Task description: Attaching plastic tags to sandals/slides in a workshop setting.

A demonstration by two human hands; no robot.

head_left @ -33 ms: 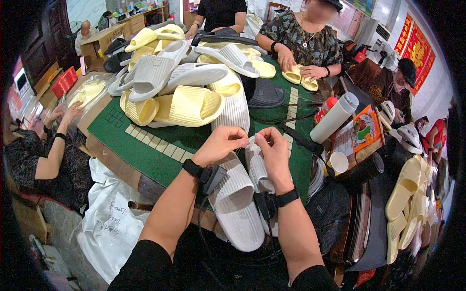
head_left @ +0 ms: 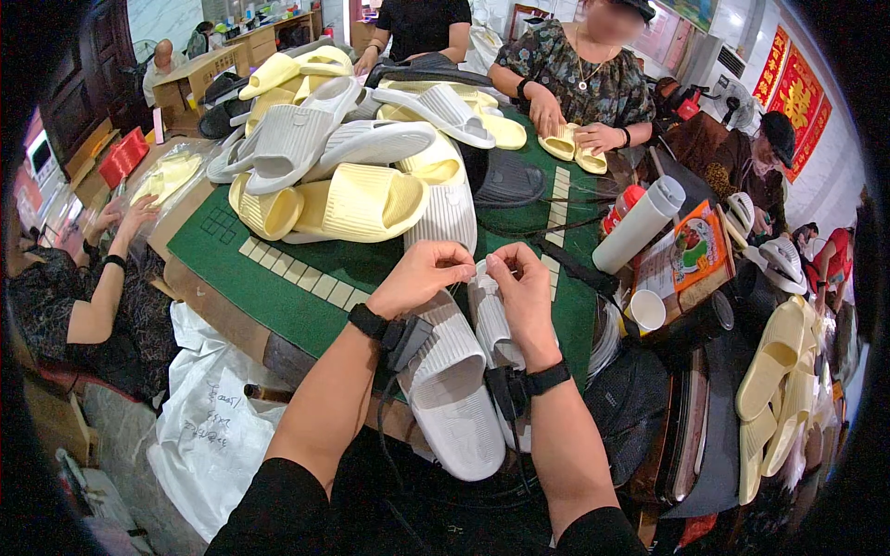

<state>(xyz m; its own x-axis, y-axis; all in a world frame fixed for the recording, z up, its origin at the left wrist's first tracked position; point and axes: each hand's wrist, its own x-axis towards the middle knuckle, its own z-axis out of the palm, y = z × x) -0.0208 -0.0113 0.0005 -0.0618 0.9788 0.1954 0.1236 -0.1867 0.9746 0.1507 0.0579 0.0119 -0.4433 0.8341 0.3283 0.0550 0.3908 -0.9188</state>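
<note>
Two grey ribbed slide sandals lie side by side in front of me at the table's near edge. The left sandal (head_left: 454,408) shows its strap and footbed; the right sandal (head_left: 489,315) is partly covered by my right hand and wrist. Above the toe ends, my left hand (head_left: 425,276) is closed in a thumb-and-finger pinch. Close beside it, my right hand (head_left: 524,289) pinches in the same way, fingertips facing the left ones. Whatever lies between the fingertips is too small to make out. Dark bands with small boxes and cables sit at both wrists.
Yellow, grey and black slides form a heap (head_left: 334,199) on the green table mat (head_left: 209,243). To the right stand a white bottle (head_left: 640,222), a paper cup (head_left: 646,310) and an orange packet (head_left: 700,246). Co-workers sit around; one handles small yellow slides (head_left: 575,148). A white sack (head_left: 209,417) lies lower left.
</note>
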